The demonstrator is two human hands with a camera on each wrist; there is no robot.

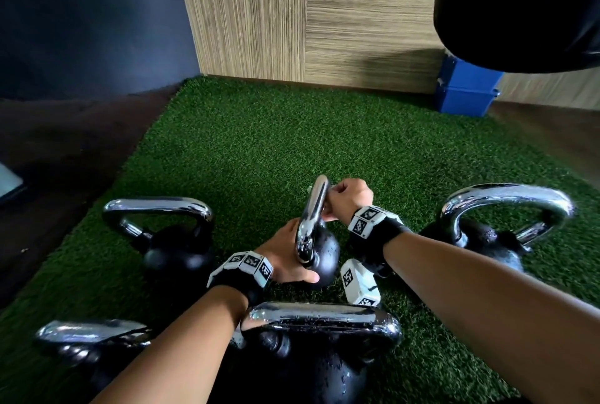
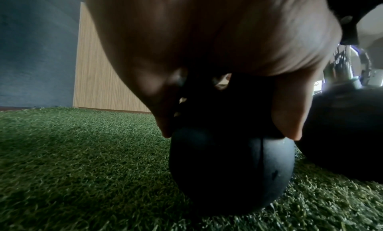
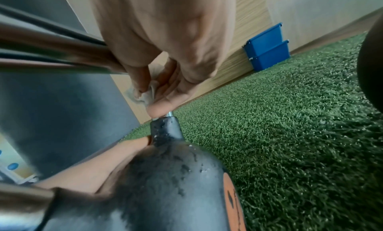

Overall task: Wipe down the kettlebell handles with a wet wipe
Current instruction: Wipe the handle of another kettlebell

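Note:
A small black kettlebell [image 1: 323, 252] with a chrome handle [image 1: 312, 209] stands in the middle of the green turf [image 1: 259, 144]. My left hand [image 1: 285, 256] wraps its fingers [image 2: 163, 119] and thumb around the round body [image 2: 228, 172]. My right hand [image 1: 339, 199] grips the far upper part of the handle with a crumpled white wet wipe [image 3: 145, 95] pinched against the metal. In the right wrist view, the handle's near bar [image 3: 51, 54] runs off to the left. The wipe is mostly hidden in the head view.
Other chrome-handled kettlebells ring the middle one: left [image 1: 159, 231], right [image 1: 500, 218], front [image 1: 321, 322], front-left [image 1: 91, 335]. A blue box [image 1: 464, 88] stands by the wood-panel wall [image 1: 324, 14]. A black punching bag [image 1: 519, 7] hangs at upper right.

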